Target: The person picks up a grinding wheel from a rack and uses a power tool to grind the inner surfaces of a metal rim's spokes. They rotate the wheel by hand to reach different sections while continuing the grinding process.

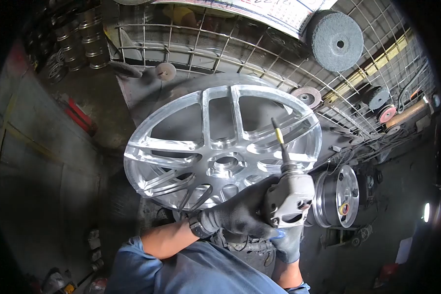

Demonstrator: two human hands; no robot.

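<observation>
A large silver alloy wheel rim [225,147] with several paired spokes lies face up in front of me. Over its right side I hold a grey power grinder [291,196], whose long thin shaft with a yellow band [279,135] points away from me. My left hand [240,210], in a dark glove with a watch at the wrist, is closed on the grinder's left side; its fingertips are partly hidden. Below the tool, my gloved right hand [288,245] is wrapped around the grinder's rear part, and the tool body hides much of it.
Behind the rim stands a wire mesh [196,44] with a grey abrasive wheel [335,41] hung on it. Flap discs [306,97] and cables [392,137] lie at right. Another wheel rim [335,196] stands lower right. Stacked rims [93,39] are at far left.
</observation>
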